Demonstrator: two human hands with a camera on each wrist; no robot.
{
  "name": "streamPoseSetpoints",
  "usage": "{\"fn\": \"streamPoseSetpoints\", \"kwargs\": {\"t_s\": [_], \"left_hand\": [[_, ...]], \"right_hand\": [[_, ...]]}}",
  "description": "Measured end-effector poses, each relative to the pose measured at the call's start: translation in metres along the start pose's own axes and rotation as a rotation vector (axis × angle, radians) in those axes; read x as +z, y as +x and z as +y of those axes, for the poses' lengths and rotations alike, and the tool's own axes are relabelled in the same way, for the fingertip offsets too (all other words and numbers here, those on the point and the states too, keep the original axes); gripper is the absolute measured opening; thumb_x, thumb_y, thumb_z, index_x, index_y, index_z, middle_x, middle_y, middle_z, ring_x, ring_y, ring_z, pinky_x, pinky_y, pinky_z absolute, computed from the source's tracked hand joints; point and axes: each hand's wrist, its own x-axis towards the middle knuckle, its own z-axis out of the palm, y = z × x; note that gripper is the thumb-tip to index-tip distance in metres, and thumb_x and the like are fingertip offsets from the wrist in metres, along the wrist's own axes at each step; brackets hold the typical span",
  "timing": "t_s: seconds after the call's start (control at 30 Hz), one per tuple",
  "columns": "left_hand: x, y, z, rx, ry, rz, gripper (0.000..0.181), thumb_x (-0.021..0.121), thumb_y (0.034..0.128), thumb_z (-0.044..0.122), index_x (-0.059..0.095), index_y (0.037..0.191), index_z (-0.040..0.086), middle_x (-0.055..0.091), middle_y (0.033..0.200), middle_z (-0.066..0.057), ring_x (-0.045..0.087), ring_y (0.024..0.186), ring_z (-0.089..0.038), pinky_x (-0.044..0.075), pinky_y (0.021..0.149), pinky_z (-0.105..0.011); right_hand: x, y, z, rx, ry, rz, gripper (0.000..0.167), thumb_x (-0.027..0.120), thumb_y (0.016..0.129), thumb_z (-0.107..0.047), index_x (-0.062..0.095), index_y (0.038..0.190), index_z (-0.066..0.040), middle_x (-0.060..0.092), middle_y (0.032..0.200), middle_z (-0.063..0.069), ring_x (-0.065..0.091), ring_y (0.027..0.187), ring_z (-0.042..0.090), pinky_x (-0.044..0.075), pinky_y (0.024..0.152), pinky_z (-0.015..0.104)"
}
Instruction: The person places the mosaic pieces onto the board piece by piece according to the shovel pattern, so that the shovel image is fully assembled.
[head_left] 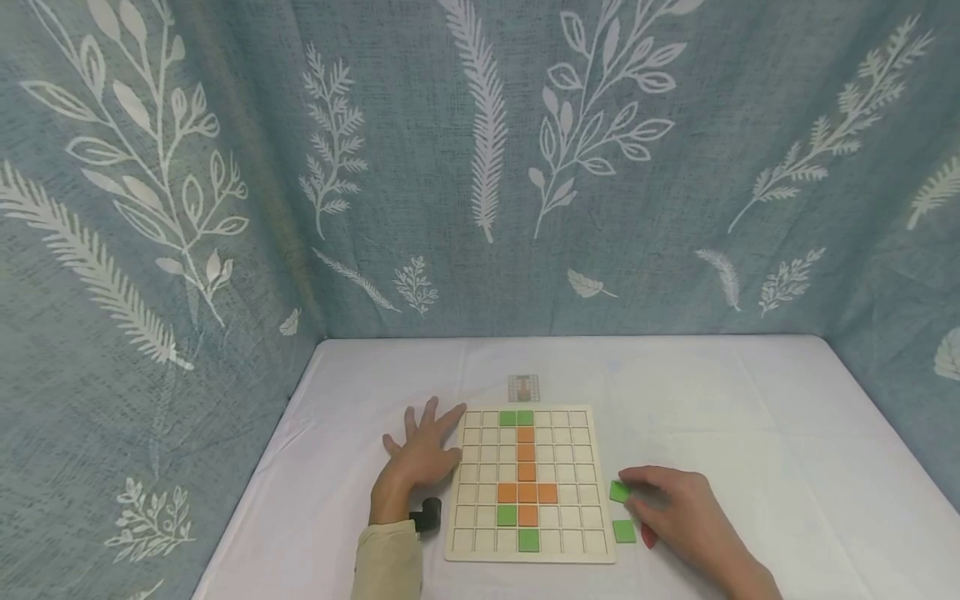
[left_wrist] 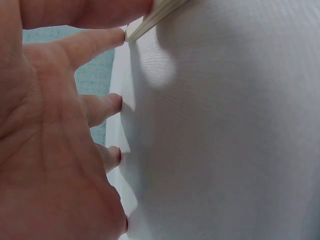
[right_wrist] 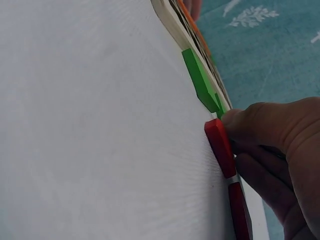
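Note:
A pale wooden grid board (head_left: 569,563) lies on the white table, with several orange tiles (head_left: 527,493) and green tiles (head_left: 528,541) in its squares. My left hand (head_left: 423,454) has its fingers spread at the board's left edge. Its thumb and index finger touch the rim, while the other fingertips rest on the cloth. Right of the board, my right hand (head_left: 678,508) pinches a green square tile (head_left: 618,492) between thumb and index finger. Another green tile (head_left: 624,532) lies just nearer. Red tiles (right_wrist: 220,147) lie beneath the right hand, mostly hidden in the head view.
A small printed pattern card (head_left: 523,388) lies beyond the board's far edge. The black wrist camera (head_left: 429,515) sits by the left sleeve (head_left: 387,560). A blue leaf-patterned curtain (head_left: 510,167) hangs behind and at both sides of the white tablecloth (head_left: 712,400).

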Motion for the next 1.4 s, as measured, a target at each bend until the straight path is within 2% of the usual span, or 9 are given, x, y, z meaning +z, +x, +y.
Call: {"fn": "streamPoseSetpoints", "kwargs": {"t_s": [0.07, 0.27, 0.5, 0.6, 0.73, 0.87, 1.03, 1.13, 1.4], "left_hand": [[0.0, 0.0, 0.0, 0.001, 0.001, 0.001, 0.078, 0.064, 0.0879, 0.011, 0.051, 0.165, 0.019, 0.018, 0.181, -0.026, -0.003, 0.165, -0.062, -0.009, 0.118, -0.092], [0.001, -0.001, 0.0, 0.005, -0.005, -0.004, 0.078, 0.064, 0.0876, 0.011, 0.051, 0.165, 0.019, 0.018, 0.181, -0.026, -0.003, 0.165, -0.062, -0.01, 0.118, -0.093], [0.001, 0.0, -0.001, -0.003, -0.01, -0.007, 0.078, 0.063, 0.0895, 0.01, 0.05, 0.165, 0.019, 0.017, 0.182, -0.026, -0.004, 0.166, -0.061, -0.01, 0.119, -0.091], [0.001, 0.0, -0.001, -0.004, -0.007, -0.006, 0.077, 0.063, 0.0895, 0.01, 0.05, 0.165, 0.019, 0.017, 0.182, -0.026, -0.004, 0.166, -0.061, -0.011, 0.119, -0.091], [0.001, 0.0, -0.002, -0.004, -0.007, -0.004, 0.078, 0.063, 0.089, 0.01, 0.05, 0.165, 0.019, 0.017, 0.182, -0.026, -0.004, 0.166, -0.061, -0.011, 0.119, -0.091], [0.001, 0.0, -0.001, -0.001, -0.01, 0.001, 0.078, 0.063, 0.0886, 0.01, 0.051, 0.165, 0.018, 0.017, 0.181, -0.026, -0.003, 0.166, -0.061, -0.01, 0.119, -0.092], [0.002, 0.0, -0.002, 0.0, 0.003, 0.004, 0.078, 0.063, 0.0893, 0.01, 0.05, 0.165, 0.018, 0.017, 0.181, -0.026, -0.003, 0.166, -0.061, -0.009, 0.119, -0.092], [0.002, 0.0, -0.003, 0.0, 0.004, 0.002, 0.077, 0.063, 0.0897, 0.011, 0.05, 0.166, 0.019, 0.017, 0.182, -0.026, -0.003, 0.166, -0.061, -0.009, 0.119, -0.092], [0.001, 0.001, -0.002, 0.005, -0.003, 0.0, 0.078, 0.063, 0.0894, 0.011, 0.05, 0.166, 0.019, 0.017, 0.182, -0.026, -0.003, 0.166, -0.061, -0.009, 0.119, -0.092]], "right_hand": [[0.001, -0.001, 0.0, -0.002, 0.0, -0.003, 0.036, 0.086, 0.088, -0.003, 0.082, 0.12, -0.02, 0.049, 0.048, -0.033, 0.064, 0.096, -0.001, 0.061, 0.103, 0.043], [-0.003, 0.0, 0.001, 0.018, 0.01, -0.025, 0.035, 0.086, 0.09, -0.007, 0.082, 0.12, -0.022, 0.056, 0.055, -0.032, 0.067, 0.098, -0.003, 0.061, 0.105, 0.039], [-0.011, 0.003, -0.007, 0.003, 0.044, -0.007, 0.037, 0.089, 0.086, -0.006, 0.084, 0.116, -0.026, 0.081, 0.111, -0.022, 0.077, 0.113, 0.006, 0.064, 0.1, 0.038], [-0.012, 0.004, -0.011, -0.007, 0.061, -0.019, 0.036, 0.089, 0.086, -0.005, 0.084, 0.116, -0.025, 0.082, 0.113, -0.02, 0.077, 0.111, 0.005, 0.065, 0.098, 0.037], [-0.012, 0.004, -0.017, 0.005, 0.139, -0.067, 0.034, 0.086, 0.089, -0.006, 0.083, 0.119, -0.021, 0.083, 0.112, -0.014, 0.076, 0.078, 0.0, 0.063, 0.093, 0.029], [-0.011, 0.004, -0.02, 0.015, 0.241, -0.124, 0.032, 0.082, 0.092, -0.004, 0.081, 0.122, -0.017, 0.083, 0.114, -0.003, 0.061, 0.042, 0.006, 0.059, 0.074, 0.023], [-0.01, 0.008, -0.022, -0.01, 0.281, -0.132, 0.031, 0.082, 0.093, -0.004, 0.081, 0.123, -0.013, 0.083, 0.116, 0.004, 0.057, 0.038, 0.006, 0.056, 0.05, 0.027], [-0.01, 0.011, -0.024, -0.023, 0.276, -0.124, 0.032, 0.083, 0.093, -0.005, 0.081, 0.123, -0.013, 0.084, 0.116, 0.004, 0.056, 0.036, 0.007, 0.056, 0.047, 0.028], [-0.013, 0.029, -0.031, -0.098, 0.097, -0.022, 0.033, 0.089, 0.089, -0.008, 0.084, 0.118, -0.022, 0.082, 0.112, -0.02, 0.077, 0.109, 0.003, 0.064, 0.098, 0.034]]}}
